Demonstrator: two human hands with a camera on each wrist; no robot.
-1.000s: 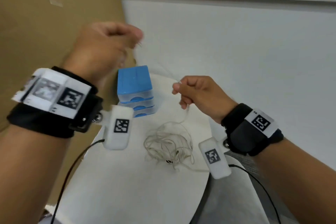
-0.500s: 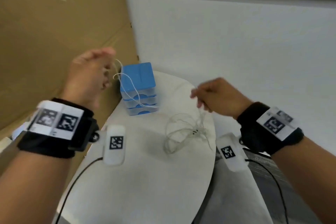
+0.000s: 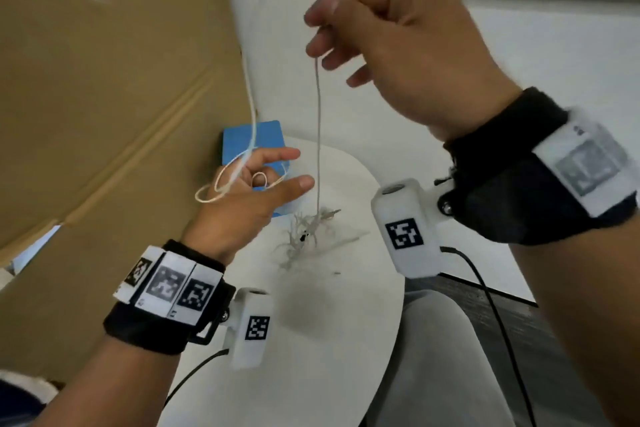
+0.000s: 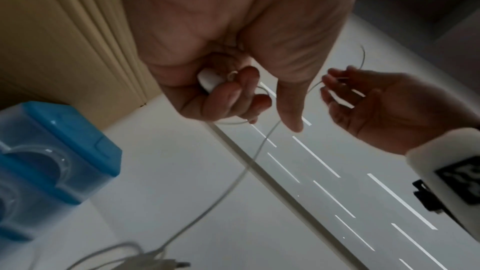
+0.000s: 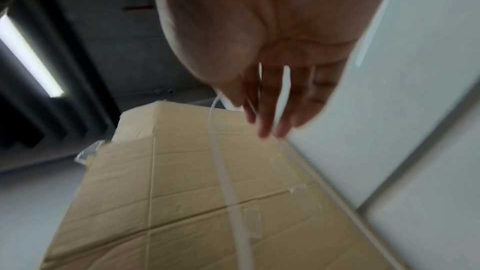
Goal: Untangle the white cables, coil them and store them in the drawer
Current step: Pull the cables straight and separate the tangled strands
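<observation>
A white cable (image 3: 318, 121) hangs taut from my right hand (image 3: 325, 21), which pinches it between thumb and forefinger high above the table. The cable runs down to a blurred tangle of white cables (image 3: 308, 232) lifting off the table. My left hand (image 3: 273, 173) is lower, in front of the blue drawer unit (image 3: 249, 137), with several loops of cable (image 3: 225, 184) wound round its fingers. In the left wrist view its curled fingers (image 4: 228, 98) grip a white plug (image 4: 207, 78) and the loops. The right wrist view is blurred and shows the cable (image 5: 223, 171) trailing from my fingers.
The round white table (image 3: 311, 357) stands in a corner. A large cardboard sheet (image 3: 104, 80) is on the left and a white wall (image 3: 519, 80) behind. The drawer unit (image 4: 52, 151) sits at the table's back left. A grey seat (image 3: 443, 374) is at the lower right.
My right hand has risen from just above the table to high up, drawing a cable out of the tangle. My left hand has come down in front of the drawer unit with loops on it.
</observation>
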